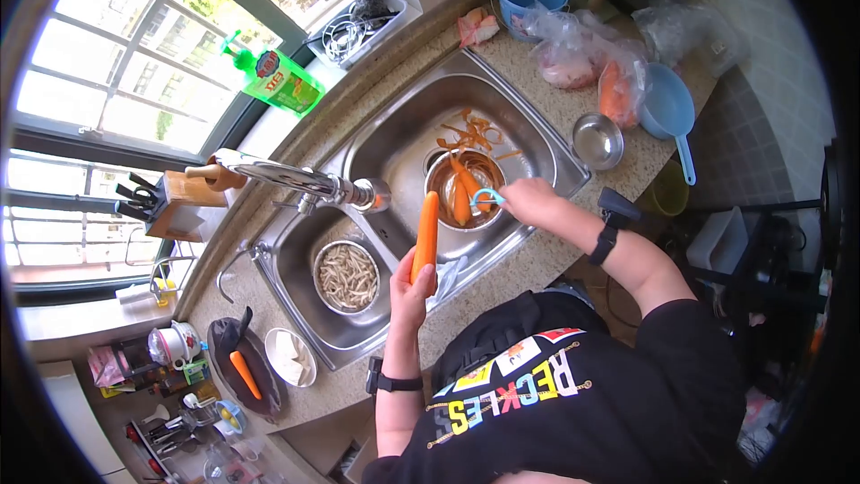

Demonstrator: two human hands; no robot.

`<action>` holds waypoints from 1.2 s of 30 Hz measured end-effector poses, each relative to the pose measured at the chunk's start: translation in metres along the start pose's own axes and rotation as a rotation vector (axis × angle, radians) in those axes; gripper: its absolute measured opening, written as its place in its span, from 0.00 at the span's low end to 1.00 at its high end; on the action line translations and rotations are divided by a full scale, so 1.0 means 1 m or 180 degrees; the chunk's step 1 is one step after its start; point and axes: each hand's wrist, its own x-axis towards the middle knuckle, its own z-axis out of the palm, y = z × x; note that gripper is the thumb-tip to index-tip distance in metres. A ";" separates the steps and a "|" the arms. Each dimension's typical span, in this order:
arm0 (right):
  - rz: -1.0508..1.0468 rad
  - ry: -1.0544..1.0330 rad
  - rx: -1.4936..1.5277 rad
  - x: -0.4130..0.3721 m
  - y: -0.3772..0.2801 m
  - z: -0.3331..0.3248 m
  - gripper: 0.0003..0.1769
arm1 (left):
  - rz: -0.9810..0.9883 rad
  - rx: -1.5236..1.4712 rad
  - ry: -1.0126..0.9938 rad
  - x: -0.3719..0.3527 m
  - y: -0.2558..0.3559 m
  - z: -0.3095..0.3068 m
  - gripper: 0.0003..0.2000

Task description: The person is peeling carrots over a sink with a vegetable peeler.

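Observation:
My left hand (412,298) is closed round the lower end of a peeled-looking orange carrot (426,237), held upright over the sink's divider side. In my right hand (528,201) is a light blue peeler (488,196), a short way right of that carrot. Beneath the peeler, a metal bowl (436,206) in the larger basin holds more carrots (460,201). Orange peelings (470,133) lie in the basin behind the bowl.
A smaller basin holds a bowl of pale strips (347,278). The faucet (296,177) reaches over the sink. At left are a dark board with a carrot (245,375) and a white bowl (290,358). Bagged food (569,58), a blue pan (666,103) and a steel bowl (597,142) stand right.

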 end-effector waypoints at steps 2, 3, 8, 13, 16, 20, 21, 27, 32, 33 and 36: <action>0.0085 -0.0022 0.0159 -0.001 0.006 0.001 0.13 | 0.0181 0.0314 -0.0003 0.001 0.000 -0.002 0.20; 0.0055 0.0330 0.0528 -0.006 -0.004 -0.005 0.13 | 0.0147 0.0330 0.0001 0.001 0.001 -0.001 0.21; -0.0912 0.1020 0.1668 -0.018 -0.037 -0.029 0.14 | 0.0026 0.0570 0.0058 0.002 -0.003 0.001 0.20; 0.0050 0.0180 0.0564 -0.009 0.000 0.007 0.14 | 0.0018 0.0114 0.0016 0.001 -0.001 0.001 0.19; 0.0113 0.0899 0.1248 -0.006 -0.014 0.016 0.13 | -0.0495 -0.0824 -0.0271 0.009 -0.004 -0.001 0.23; -0.0768 0.1818 0.1288 -0.019 -0.040 0.024 0.15 | -0.0789 -0.1562 -0.0523 0.017 -0.008 0.008 0.27; -0.1157 0.2024 0.1141 -0.024 -0.047 0.032 0.15 | -0.0782 -0.1538 -0.0532 0.018 -0.007 0.012 0.27; -0.1851 0.1727 0.0160 -0.038 -0.067 0.027 0.12 | -0.1324 -0.1616 -0.0051 0.018 -0.015 0.013 0.27; -0.0206 0.1423 -0.0286 0.036 -0.019 0.032 0.07 | -0.1275 -0.1741 -0.0692 0.007 -0.005 0.016 0.26; 0.0069 0.0587 -0.0307 0.043 -0.007 0.025 0.08 | -0.1259 -0.1730 -0.0704 0.007 -0.001 0.017 0.26; 0.0117 0.0296 0.0299 0.030 -0.002 0.032 0.10 | -0.1312 -0.2092 -0.0753 0.005 0.002 0.017 0.26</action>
